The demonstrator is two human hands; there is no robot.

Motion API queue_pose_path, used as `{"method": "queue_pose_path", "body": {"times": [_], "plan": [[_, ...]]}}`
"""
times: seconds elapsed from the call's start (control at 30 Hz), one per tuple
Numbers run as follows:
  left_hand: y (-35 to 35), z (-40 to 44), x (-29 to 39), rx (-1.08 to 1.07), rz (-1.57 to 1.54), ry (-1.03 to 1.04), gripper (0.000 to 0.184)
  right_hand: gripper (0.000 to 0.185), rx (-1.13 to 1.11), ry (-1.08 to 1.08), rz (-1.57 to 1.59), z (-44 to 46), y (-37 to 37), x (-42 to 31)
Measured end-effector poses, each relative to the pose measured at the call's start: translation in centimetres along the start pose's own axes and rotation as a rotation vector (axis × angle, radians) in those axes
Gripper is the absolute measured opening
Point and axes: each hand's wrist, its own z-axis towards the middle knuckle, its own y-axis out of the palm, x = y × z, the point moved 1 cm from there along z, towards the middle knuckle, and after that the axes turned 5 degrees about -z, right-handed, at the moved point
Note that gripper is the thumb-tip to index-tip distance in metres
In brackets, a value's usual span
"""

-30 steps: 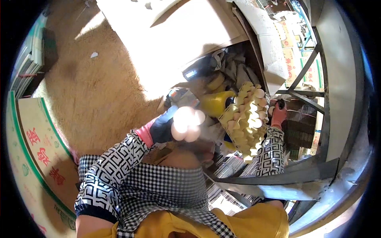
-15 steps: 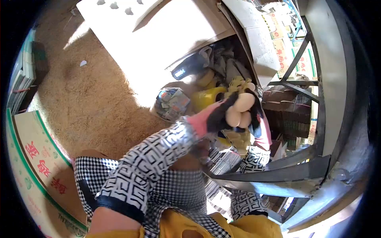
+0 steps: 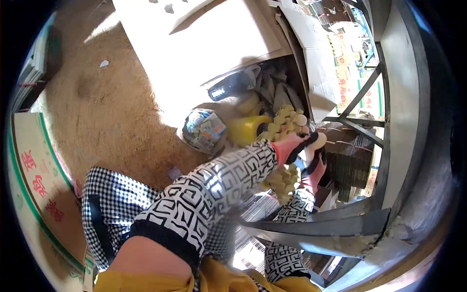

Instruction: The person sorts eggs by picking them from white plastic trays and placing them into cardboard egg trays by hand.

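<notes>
My left hand (image 3: 293, 147), in a pink and black glove, reaches across to the right, its fingers curled over pale eggs (image 3: 319, 141). Just below it, my right hand (image 3: 315, 174), gloved alike, is closed close against the same eggs; what it grips is mostly hidden. Both hands are over the right side of a yellowish egg tray (image 3: 283, 182), which is partly covered by my left hand and sleeve. One egg (image 3: 301, 119) sits at the tray's upper end.
A yellow container (image 3: 245, 130) and a round holder of banknotes (image 3: 204, 130) lie left of the tray. Behind is an open carton (image 3: 318, 63) with a dark device (image 3: 228, 87). A metal frame (image 3: 321, 236) runs along the right. A printed carton (image 3: 36, 180) stands at left.
My left hand has moved from the left with several eggs to the tray on the right, then slightly lower. My right hand has come in from the tray's far right side to meet it.
</notes>
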Motion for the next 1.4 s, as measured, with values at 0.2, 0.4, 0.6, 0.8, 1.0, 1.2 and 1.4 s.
{"method": "queue_pose_path", "body": {"times": [0.2,0.4,0.6,0.8,1.0,1.2,1.4], "plan": [[-3.8,6.4,1.9,0.207,0.367,0.237,0.058,0.028,-0.053,0.158,-0.1,5.1,1.8,0.7],[-2.6,8.8,2.1,0.378,1.006,0.207,0.058,0.033,-0.12,0.336,-0.106,5.4,3.2,-3.5],[-3.0,10.4,2.5,0.013,1.315,0.336,0.029,0.041,-0.339,0.151,-0.652,8.8,1.3,0.3],[-2.9,9.2,3.7,0.002,1.476,0.201,0.047,0.031,-0.355,0.185,-0.932,11.3,1.2,1.9],[-5.1,4.0,1.8,0.107,1.33,0.609,0.046,0.031,-0.033,0.33,-0.197,7.2,2.6,-5.5],[-4.0,3.3,1.7,-0.169,1.724,0.798,0.043,0.035,-0.041,0.184,0.098,4.4,1.7,-3.6],[-7.8,3.6,-1.0,-0.145,1.473,1.08,0.039,0.041,0.199,0.141,0.681,4.4,-4.4,3.4]]}}
